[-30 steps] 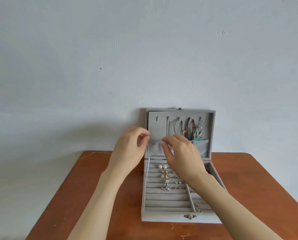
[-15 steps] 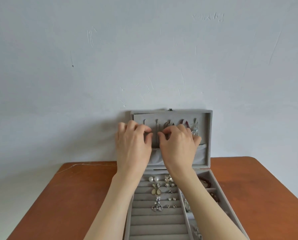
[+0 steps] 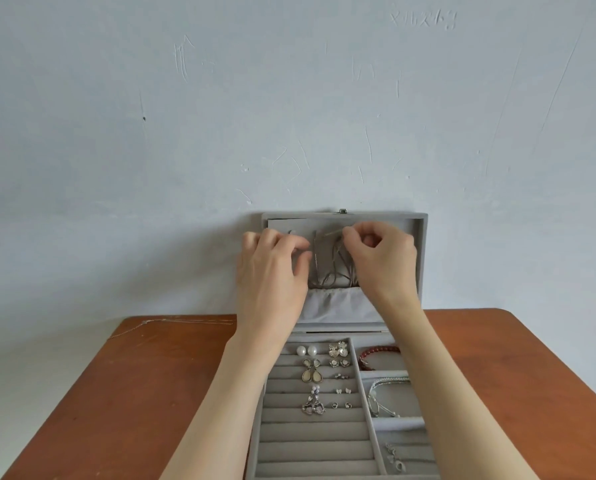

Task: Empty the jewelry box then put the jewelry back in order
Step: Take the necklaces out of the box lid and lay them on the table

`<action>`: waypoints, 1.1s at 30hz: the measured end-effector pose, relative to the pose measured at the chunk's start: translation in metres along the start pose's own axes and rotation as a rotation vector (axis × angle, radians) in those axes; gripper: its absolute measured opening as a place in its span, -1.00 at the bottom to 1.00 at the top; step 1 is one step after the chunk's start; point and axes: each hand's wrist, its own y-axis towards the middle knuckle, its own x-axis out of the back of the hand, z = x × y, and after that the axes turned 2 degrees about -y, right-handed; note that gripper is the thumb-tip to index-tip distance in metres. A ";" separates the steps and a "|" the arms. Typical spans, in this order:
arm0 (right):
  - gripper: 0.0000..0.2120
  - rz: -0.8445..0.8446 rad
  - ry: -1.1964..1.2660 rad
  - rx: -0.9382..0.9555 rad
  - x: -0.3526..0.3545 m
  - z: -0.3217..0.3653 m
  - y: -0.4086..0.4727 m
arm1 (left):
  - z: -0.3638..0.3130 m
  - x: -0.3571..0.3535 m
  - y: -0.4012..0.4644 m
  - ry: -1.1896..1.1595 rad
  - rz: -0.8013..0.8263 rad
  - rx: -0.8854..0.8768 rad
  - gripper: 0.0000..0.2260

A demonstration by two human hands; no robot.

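Observation:
A grey velvet jewelry box (image 3: 345,216) stands open on the table, its lid upright against the wall. Thin silver necklaces (image 3: 327,265) hang from hooks inside the lid above a fabric pocket (image 3: 334,306). My right hand (image 3: 379,258) pinches a necklace chain near the hooks at the top. My left hand (image 3: 272,268) is at the left hooks with fingers curled; what its fingertips hold is hidden. In the tray lie pearl studs (image 3: 306,350), drop earrings (image 3: 312,372), small studs, a red bead bracelet (image 3: 379,353) and a silver bracelet (image 3: 383,393).
The box sits on a brown wooden table (image 3: 133,393) pushed against a pale blue wall. One thin silver chain (image 3: 172,322) lies on the table at its far left edge. Both forearms cross over the tray.
The view has come closer and tilted down onto the tray. My right hand has risen to the hooks and drawn a chain up and leftward. My left hand has stayed at the left hooks.

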 end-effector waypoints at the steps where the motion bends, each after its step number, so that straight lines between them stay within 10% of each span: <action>1: -0.84 0.020 0.057 -0.014 0.004 0.002 0.001 | -0.003 -0.001 0.001 -0.012 -0.008 -0.016 -0.88; 18: -0.81 0.212 0.327 -0.029 0.006 0.011 -0.008 | -0.004 -0.005 0.033 -0.143 -0.209 -0.118 -0.98; 33: -0.89 0.494 0.660 -0.073 0.004 0.019 -0.015 | 0.003 0.034 0.044 -0.729 0.071 0.168 -0.81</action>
